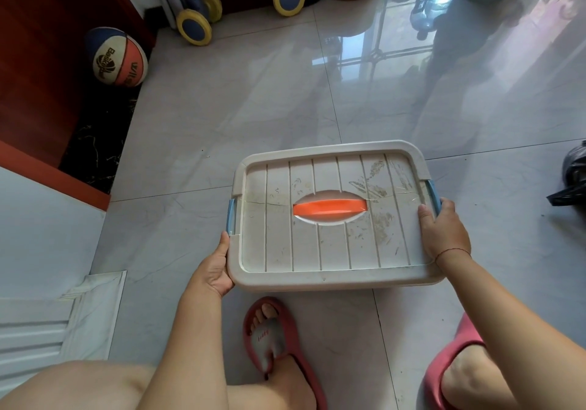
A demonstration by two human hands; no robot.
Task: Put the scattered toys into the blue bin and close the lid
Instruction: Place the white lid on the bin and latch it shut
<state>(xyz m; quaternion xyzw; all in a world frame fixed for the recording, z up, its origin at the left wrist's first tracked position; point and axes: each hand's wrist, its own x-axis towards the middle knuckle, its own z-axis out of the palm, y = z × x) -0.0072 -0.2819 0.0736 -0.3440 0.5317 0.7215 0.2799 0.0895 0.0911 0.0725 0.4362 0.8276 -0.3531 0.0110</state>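
A cream ribbed lid (333, 244) with an orange handle (329, 208) in its middle covers the bin on the tiled floor. Blue latches show at the left side (231, 216) and right side (433, 195) of the bin. My left hand (217, 267) grips the lid's near left edge just below the left latch. My right hand (442, 230) lies over the right edge, fingers touching the right latch. The bin's body and its contents are hidden under the lid.
A basketball (117, 57) rests by the red door frame at the far left. A yellow and blue ride-on toy (237, 0) stands at the back. A black bag (574, 175) lies at the right edge. My feet in red slippers (279, 343) are just before the bin.
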